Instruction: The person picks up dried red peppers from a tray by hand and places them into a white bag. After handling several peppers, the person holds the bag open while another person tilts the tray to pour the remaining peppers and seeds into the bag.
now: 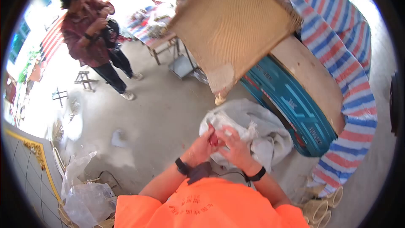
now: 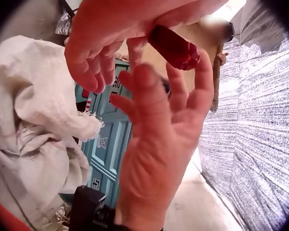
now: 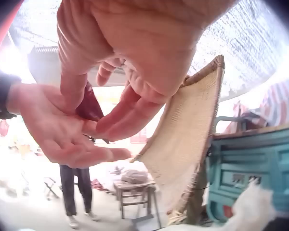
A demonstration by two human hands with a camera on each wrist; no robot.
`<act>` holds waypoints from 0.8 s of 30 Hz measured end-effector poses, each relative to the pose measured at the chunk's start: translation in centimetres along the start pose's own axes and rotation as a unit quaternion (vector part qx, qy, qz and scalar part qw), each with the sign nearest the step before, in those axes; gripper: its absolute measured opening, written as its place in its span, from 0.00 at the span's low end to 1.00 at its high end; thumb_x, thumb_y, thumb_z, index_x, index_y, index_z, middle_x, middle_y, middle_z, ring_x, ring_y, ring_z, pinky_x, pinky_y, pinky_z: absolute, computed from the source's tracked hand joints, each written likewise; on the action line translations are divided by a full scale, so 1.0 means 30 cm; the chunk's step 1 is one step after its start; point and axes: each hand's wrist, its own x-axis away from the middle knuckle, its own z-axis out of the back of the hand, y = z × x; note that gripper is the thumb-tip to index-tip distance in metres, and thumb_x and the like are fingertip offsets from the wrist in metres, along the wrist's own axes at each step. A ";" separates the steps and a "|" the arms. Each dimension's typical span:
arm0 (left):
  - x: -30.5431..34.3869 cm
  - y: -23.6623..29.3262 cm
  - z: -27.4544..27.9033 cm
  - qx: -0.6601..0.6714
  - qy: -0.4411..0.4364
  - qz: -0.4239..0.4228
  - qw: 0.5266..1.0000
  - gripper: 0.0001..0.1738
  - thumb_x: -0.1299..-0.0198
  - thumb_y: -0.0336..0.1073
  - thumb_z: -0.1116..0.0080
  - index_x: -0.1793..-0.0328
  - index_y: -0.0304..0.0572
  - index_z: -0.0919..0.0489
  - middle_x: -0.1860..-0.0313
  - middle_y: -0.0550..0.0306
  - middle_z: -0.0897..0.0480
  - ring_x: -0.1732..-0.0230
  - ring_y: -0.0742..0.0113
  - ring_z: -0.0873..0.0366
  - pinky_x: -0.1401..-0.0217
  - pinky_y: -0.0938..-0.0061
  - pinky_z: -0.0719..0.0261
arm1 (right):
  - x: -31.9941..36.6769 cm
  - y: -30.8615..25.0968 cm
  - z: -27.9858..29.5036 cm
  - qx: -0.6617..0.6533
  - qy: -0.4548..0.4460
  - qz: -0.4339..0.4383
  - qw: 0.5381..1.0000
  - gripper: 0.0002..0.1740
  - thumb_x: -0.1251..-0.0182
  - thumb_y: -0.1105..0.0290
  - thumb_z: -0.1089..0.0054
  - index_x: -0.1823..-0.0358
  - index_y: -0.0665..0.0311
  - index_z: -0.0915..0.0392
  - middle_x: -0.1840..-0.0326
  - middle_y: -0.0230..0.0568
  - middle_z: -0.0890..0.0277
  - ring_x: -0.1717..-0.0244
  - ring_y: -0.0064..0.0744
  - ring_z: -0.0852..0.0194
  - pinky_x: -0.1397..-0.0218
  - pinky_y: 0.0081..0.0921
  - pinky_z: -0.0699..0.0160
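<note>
A small dark red object [image 1: 213,138] is between the two hands. My left hand [image 1: 201,147] grips it against the palm side; its far end shows in the left wrist view, where the red object [image 2: 176,48] juts out from under my left hand [image 2: 120,24]. My right hand [image 1: 237,148] is close beside, fingers spread and bent, one fingertip touching the object's end. In the right wrist view, the red object [image 3: 90,105] lies between my left hand [image 3: 60,127] and my right hand [image 3: 135,53], which hides part of it.
A white woven sack [image 1: 270,137] lies just beyond the hands. Behind it are a teal metal cart [image 1: 291,101] and a large woven mat [image 1: 236,21]. Striped sheeting [image 1: 354,88] hangs at right. A person [image 1: 95,38] stands at far left; clear plastic [image 1: 90,198] is at lower left.
</note>
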 end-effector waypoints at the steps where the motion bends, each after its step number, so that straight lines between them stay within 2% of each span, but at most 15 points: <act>1: 0.046 -0.014 -0.004 -0.006 0.009 -0.003 1.000 0.18 0.28 0.50 0.60 0.50 0.47 0.26 0.58 0.63 0.22 0.50 0.66 0.24 0.47 0.67 0.27 | 0.002 -0.023 -0.031 -0.018 0.008 0.035 0.999 0.28 0.47 0.74 0.35 0.41 0.57 0.28 0.41 0.47 0.32 0.53 0.41 0.22 0.52 0.28 0.20; 3: 0.120 -0.045 0.037 0.004 -0.033 -0.004 0.999 0.18 0.29 0.50 0.59 0.51 0.47 0.26 0.57 0.64 0.22 0.50 0.66 0.24 0.48 0.65 0.26 | 0.021 -0.049 -0.083 -0.065 -0.008 0.057 0.996 0.25 0.48 0.74 0.34 0.45 0.57 0.25 0.46 0.45 0.28 0.54 0.42 0.22 0.53 0.29 0.19; 6: 0.235 -0.066 0.108 0.014 0.015 0.028 0.999 0.24 0.29 0.53 0.60 0.42 0.44 0.27 0.51 0.60 0.22 0.46 0.63 0.25 0.41 0.63 0.29 | 0.054 -0.089 -0.155 -0.168 -0.084 -0.005 0.982 0.20 0.44 0.75 0.35 0.48 0.61 0.24 0.49 0.44 0.25 0.53 0.41 0.21 0.55 0.29 0.18; 9: 0.344 -0.037 0.108 -0.108 0.260 -0.064 0.957 0.32 0.29 0.56 0.59 0.30 0.40 0.34 0.44 0.57 0.23 0.43 0.61 0.26 0.33 0.62 0.35 | 0.051 -0.142 -0.189 -0.245 -0.064 -0.089 0.963 0.16 0.38 0.75 0.39 0.48 0.64 0.25 0.49 0.43 0.25 0.53 0.37 0.21 0.55 0.28 0.19; 10: 0.347 -0.041 0.171 -0.213 0.238 -0.134 0.938 0.37 0.30 0.57 0.57 0.26 0.37 0.39 0.40 0.53 0.24 0.40 0.59 0.28 0.28 0.62 0.43 | 0.048 -0.151 -0.205 -0.258 -0.036 -0.105 0.960 0.13 0.33 0.75 0.44 0.48 0.66 0.26 0.52 0.38 0.24 0.54 0.30 0.21 0.56 0.24 0.20; 13: 0.434 0.078 0.185 -0.449 0.065 -0.132 0.881 0.25 0.30 0.50 0.50 0.38 0.37 0.28 0.48 0.56 0.24 0.45 0.68 0.29 0.39 0.71 0.33 | 0.022 -0.179 -0.266 -0.391 -0.071 -0.234 0.887 0.13 0.31 0.74 0.47 0.46 0.65 0.26 0.54 0.34 0.23 0.56 0.24 0.23 0.55 0.22 0.21; 16: 0.513 0.216 0.201 -0.351 -0.062 -0.073 0.932 0.23 0.29 0.45 0.51 0.37 0.35 0.29 0.52 0.60 0.23 0.49 0.72 0.28 0.42 0.76 0.32 | -0.071 -0.243 -0.341 -0.400 -0.122 -0.268 0.868 0.14 0.30 0.72 0.48 0.45 0.64 0.25 0.55 0.32 0.22 0.57 0.20 0.24 0.55 0.20 0.22; 19: 0.557 0.364 0.361 -0.385 -0.095 -0.059 0.916 0.19 0.28 0.42 0.53 0.40 0.35 0.26 0.60 0.61 0.21 0.60 0.74 0.26 0.50 0.76 0.28 | -0.205 -0.293 -0.473 -0.425 -0.149 -0.284 0.846 0.14 0.30 0.71 0.48 0.44 0.63 0.24 0.54 0.33 0.22 0.58 0.19 0.24 0.56 0.20 0.22; 23: 0.716 0.559 0.529 -0.423 -0.015 -0.081 0.902 0.17 0.28 0.41 0.53 0.46 0.35 0.23 0.64 0.62 0.20 0.62 0.74 0.25 0.51 0.76 0.27 | -0.409 -0.439 -0.691 -0.339 -0.203 -0.217 0.893 0.15 0.30 0.70 0.47 0.44 0.64 0.24 0.54 0.36 0.23 0.59 0.20 0.24 0.56 0.19 0.22; 24: 0.755 0.590 0.589 -0.420 0.007 -0.083 0.904 0.16 0.28 0.40 0.53 0.47 0.35 0.23 0.64 0.62 0.20 0.62 0.74 0.25 0.52 0.77 0.27 | -0.458 -0.463 -0.756 -0.348 -0.238 -0.199 0.885 0.18 0.31 0.68 0.44 0.42 0.65 0.26 0.51 0.39 0.24 0.59 0.22 0.25 0.55 0.21 0.23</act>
